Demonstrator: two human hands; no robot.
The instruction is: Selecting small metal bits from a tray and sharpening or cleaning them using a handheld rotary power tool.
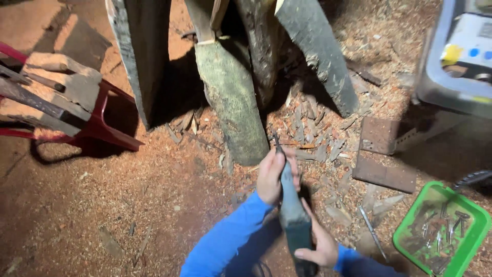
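**Rotary tool held in both hands over a sawdust floor**

Rotary tool, grey-green and slim, lies lengthwise between the two hands near the bottom middle of the view, its thin bit pointing up toward the foot of a worn, greenish plank; the bit's tip sits just beside that plank's lower end, though whether it touches cannot be told. The left hand, in a blue sleeve, wraps the front of the tool, fingers curled close together around its neck; the right hand grips the rear of the body from the side, fingers pressed around it, thumb along the top.

Several dark planks lean together behind the greenish one; wood chips and reddish sawdust cover the ground around them. To the left stands a red stool loaded with rough wood pieces; to the right lie two rusty flat metal plates, and near the lower right corner a green tray holds small dark bits; a grey machine with coloured buttons sits at the upper right.
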